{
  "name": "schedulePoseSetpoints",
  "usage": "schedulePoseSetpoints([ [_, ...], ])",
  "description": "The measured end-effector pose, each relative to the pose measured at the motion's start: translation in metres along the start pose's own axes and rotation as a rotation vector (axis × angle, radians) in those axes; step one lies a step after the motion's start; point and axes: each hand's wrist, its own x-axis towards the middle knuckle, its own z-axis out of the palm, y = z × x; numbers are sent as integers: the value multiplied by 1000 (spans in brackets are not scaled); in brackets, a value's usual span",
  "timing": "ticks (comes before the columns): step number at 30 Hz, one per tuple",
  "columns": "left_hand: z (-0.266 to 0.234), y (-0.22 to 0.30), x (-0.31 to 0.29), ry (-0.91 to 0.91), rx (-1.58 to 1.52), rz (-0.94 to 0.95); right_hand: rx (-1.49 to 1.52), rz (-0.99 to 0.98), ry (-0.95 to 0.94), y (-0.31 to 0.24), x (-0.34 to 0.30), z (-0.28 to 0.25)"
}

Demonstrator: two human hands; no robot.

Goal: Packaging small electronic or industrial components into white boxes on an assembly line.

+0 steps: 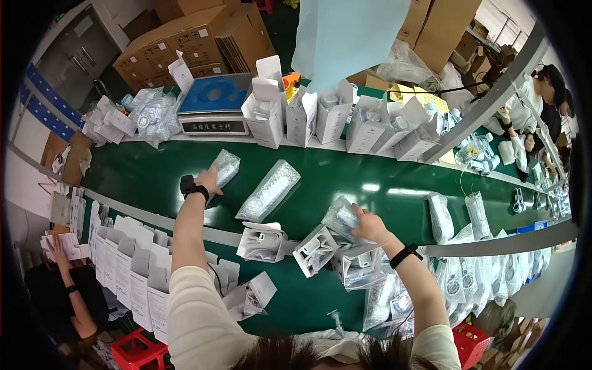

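My left hand [209,179] grips the near end of a bubble-wrapped packet [228,165] on the green belt, its fingers partly round it. My right hand [370,226] is closed on the right side of another bubble-wrapped packet [338,214], just beyond the open boxes. Between them a longer bubble-wrapped packet [269,190] lies untouched on the belt. Nearest my right hand are an open white box [315,250] with white parts inside and a clear-bagged white item [359,266]. A further open white box [261,242] stands to their left. What the wraps hold cannot be made out.
Open white boxes [264,114] and a blue-topped scale [213,102] line the far ledge. Empty white cartons [132,271] stand at lower left, near another person's hand [57,248]. Bagged white items [472,271] hang at right, below a grey metal post [487,111].
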Motion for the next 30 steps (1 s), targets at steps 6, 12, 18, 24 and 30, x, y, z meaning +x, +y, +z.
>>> schedulePoseSetpoints([
  [6,-23,90,1,121,-165,251,577,214,147,12,28,0],
  [12,-12,157,0,-103,67,285,984,174,351,2,14,-42],
  [18,-9,141,-16,130,196,142,1049,53,612,17,-90,-72],
  [24,-24,109,-17,97,75,26,1177,309,804,17,-263,-74],
  [30,-131,65,-130,496,-1007,392,1683,360,1295,66,-428,-27],
])
